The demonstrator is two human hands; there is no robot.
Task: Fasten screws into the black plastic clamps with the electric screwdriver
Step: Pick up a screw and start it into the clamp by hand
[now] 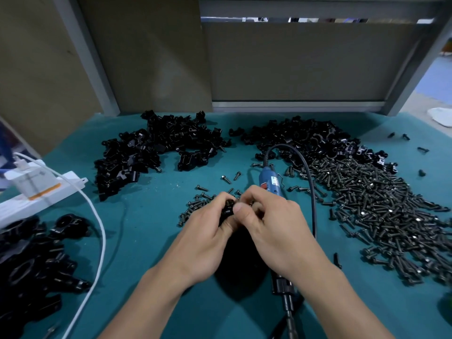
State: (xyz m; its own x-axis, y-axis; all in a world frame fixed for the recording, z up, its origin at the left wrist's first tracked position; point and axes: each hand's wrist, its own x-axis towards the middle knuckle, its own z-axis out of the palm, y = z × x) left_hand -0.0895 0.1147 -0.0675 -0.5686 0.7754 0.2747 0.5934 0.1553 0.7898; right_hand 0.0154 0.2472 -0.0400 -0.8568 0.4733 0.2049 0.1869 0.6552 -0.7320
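Note:
My left hand (208,231) grips a black plastic clamp (227,209) just above the green mat, at the middle of the bench. My right hand (271,221) meets it from the right, thumb and fingertips pinching at the clamp's top; whatever small part it holds is hidden by the fingers. The blue electric screwdriver (270,182) lies on the mat right behind my right hand, untouched, its black cord (310,182) looping round to the right and back under my right wrist. A few loose black screws (195,204) lie just left of my hands.
Two heaps of black clamps lie at the back, one left (156,152) and one right (305,138). A wide spread of screws (381,206) covers the right. More black parts (34,263), a white power strip (36,192) and a white cable (97,228) sit left.

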